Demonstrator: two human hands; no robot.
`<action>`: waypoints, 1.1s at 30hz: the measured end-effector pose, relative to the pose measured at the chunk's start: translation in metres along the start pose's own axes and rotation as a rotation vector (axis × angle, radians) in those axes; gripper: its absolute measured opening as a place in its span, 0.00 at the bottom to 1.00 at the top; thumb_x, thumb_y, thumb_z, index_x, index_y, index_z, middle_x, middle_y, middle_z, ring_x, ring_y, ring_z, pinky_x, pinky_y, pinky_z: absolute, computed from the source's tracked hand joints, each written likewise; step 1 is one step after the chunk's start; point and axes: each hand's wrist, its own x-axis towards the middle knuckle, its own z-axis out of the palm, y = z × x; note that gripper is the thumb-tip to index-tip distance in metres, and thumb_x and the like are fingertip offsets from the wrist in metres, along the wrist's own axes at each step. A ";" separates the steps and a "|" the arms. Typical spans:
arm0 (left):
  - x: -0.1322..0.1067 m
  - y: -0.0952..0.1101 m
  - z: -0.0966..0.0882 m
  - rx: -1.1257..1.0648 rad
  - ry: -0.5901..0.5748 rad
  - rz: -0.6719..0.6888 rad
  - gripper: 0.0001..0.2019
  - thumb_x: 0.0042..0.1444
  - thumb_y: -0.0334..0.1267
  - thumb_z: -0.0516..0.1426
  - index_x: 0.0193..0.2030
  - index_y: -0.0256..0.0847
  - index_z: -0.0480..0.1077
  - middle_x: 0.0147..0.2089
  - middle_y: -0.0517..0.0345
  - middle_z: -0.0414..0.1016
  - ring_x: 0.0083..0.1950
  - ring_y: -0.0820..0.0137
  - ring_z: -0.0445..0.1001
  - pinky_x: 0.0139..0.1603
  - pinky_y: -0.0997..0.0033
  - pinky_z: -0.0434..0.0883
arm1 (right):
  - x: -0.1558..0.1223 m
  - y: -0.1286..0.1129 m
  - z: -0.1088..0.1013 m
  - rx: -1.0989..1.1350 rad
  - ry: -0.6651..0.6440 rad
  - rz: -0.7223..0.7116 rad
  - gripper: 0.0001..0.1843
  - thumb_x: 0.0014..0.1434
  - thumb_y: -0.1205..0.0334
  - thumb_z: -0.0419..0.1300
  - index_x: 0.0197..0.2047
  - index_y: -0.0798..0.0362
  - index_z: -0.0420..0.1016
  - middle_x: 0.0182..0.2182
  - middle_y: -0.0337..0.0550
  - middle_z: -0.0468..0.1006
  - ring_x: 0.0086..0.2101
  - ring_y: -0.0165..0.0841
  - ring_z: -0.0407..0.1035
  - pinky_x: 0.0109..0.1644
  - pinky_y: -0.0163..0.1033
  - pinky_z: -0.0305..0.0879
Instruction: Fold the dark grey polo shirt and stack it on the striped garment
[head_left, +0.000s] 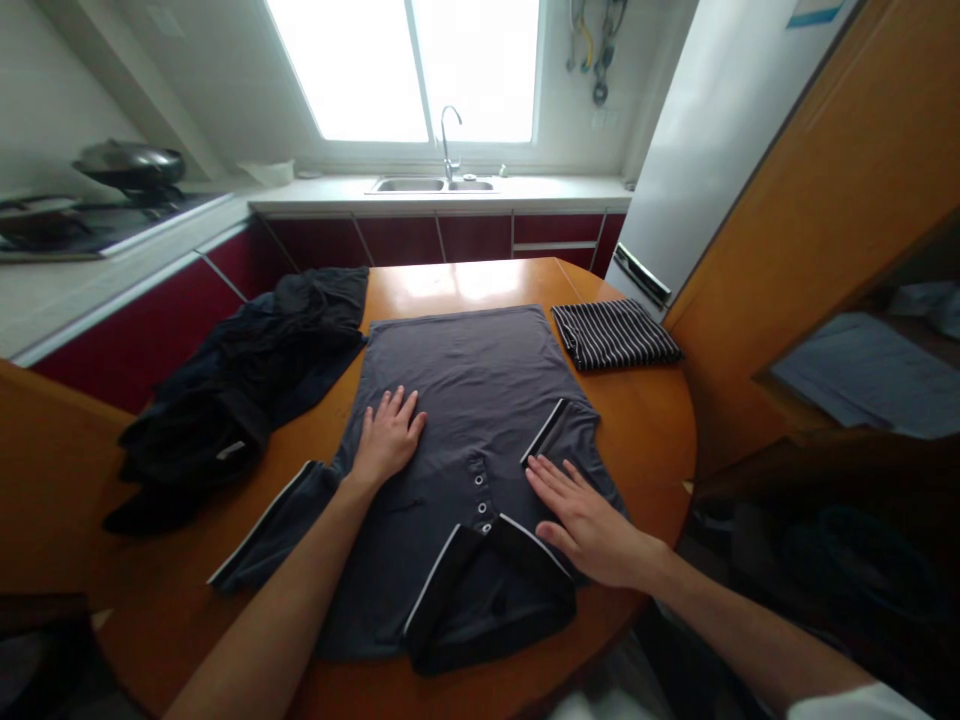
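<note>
A dark grey polo shirt (pixel 457 370) lies spread front up, its hem away from me and its black collar (pixel 495 620) with white edging towards me. My left hand (pixel 389 434) rests flat on the shirt's body, fingers spread. On the other side my right hand (pixel 581 515) lies with outstretched fingers on the right sleeve, which is folded inward over the shirt; the fingertips touch its black-and-white cuff (pixel 546 432). The left sleeve (pixel 281 530) sticks out sideways on the table, partly behind my left forearm. Several snap buttons show on the placket.
The shirt lies on a round wooden table (pixel 652 430). A folded black-and-white striped garment (pixel 615 334) sits at the back right. Dark clothes (pixel 247 370) are heaped along the left edge. Beyond are a counter with a sink (pixel 409 185), a stove with a pan (pixel 127 160) and a fridge (pixel 697 130).
</note>
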 end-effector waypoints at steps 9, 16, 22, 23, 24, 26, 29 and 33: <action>0.001 -0.002 0.001 -0.013 0.008 0.015 0.30 0.71 0.49 0.40 0.73 0.38 0.57 0.76 0.45 0.51 0.76 0.50 0.48 0.71 0.38 0.52 | 0.013 0.110 -0.011 -0.153 0.231 0.389 0.36 0.73 0.45 0.39 0.75 0.57 0.49 0.73 0.56 0.50 0.72 0.45 0.42 0.72 0.62 0.41; 0.001 -0.001 0.000 -0.006 0.013 0.013 0.29 0.71 0.49 0.41 0.73 0.39 0.57 0.76 0.46 0.51 0.76 0.51 0.48 0.71 0.39 0.52 | 0.006 0.092 -0.011 -0.137 0.234 0.237 0.33 0.73 0.50 0.41 0.76 0.55 0.48 0.73 0.53 0.49 0.72 0.41 0.40 0.73 0.59 0.41; 0.002 -0.002 0.002 -0.016 0.019 0.018 0.29 0.71 0.49 0.41 0.73 0.38 0.58 0.76 0.45 0.52 0.76 0.50 0.49 0.71 0.39 0.52 | -0.036 0.022 0.001 -0.094 -0.005 0.100 0.40 0.70 0.46 0.52 0.76 0.55 0.43 0.74 0.52 0.41 0.73 0.42 0.34 0.75 0.59 0.35; 0.002 -0.002 0.003 -0.019 0.018 0.015 0.29 0.71 0.49 0.41 0.73 0.38 0.58 0.76 0.45 0.52 0.76 0.50 0.49 0.71 0.39 0.51 | -0.044 0.011 0.000 -0.067 -0.031 0.090 0.41 0.69 0.46 0.53 0.76 0.55 0.42 0.74 0.52 0.39 0.73 0.42 0.33 0.75 0.58 0.35; 0.002 -0.002 0.003 -0.020 0.017 0.012 0.29 0.71 0.49 0.41 0.73 0.38 0.58 0.76 0.45 0.52 0.76 0.51 0.49 0.71 0.38 0.51 | -0.052 0.001 -0.001 -0.032 -0.054 0.078 0.42 0.69 0.46 0.54 0.76 0.55 0.42 0.74 0.52 0.38 0.73 0.43 0.33 0.75 0.57 0.35; 0.002 -0.001 0.002 -0.019 0.012 0.006 0.29 0.71 0.49 0.41 0.73 0.38 0.58 0.76 0.46 0.52 0.76 0.51 0.49 0.72 0.39 0.51 | -0.060 -0.012 -0.005 0.056 -0.094 0.035 0.42 0.69 0.46 0.54 0.77 0.53 0.41 0.74 0.50 0.39 0.73 0.41 0.34 0.75 0.54 0.39; 0.002 -0.001 0.001 -0.021 0.001 0.001 0.29 0.71 0.49 0.40 0.73 0.38 0.57 0.76 0.46 0.51 0.76 0.51 0.48 0.72 0.39 0.51 | -0.057 -0.012 -0.010 0.138 -0.073 -0.007 0.38 0.71 0.48 0.50 0.77 0.52 0.40 0.74 0.49 0.44 0.72 0.39 0.39 0.75 0.51 0.43; 0.002 -0.001 0.000 -0.023 -0.001 0.004 0.30 0.71 0.49 0.40 0.73 0.37 0.57 0.76 0.46 0.51 0.77 0.51 0.48 0.72 0.39 0.51 | -0.046 0.006 -0.003 0.011 0.096 0.159 0.39 0.71 0.47 0.50 0.76 0.57 0.44 0.74 0.55 0.45 0.72 0.43 0.38 0.75 0.57 0.42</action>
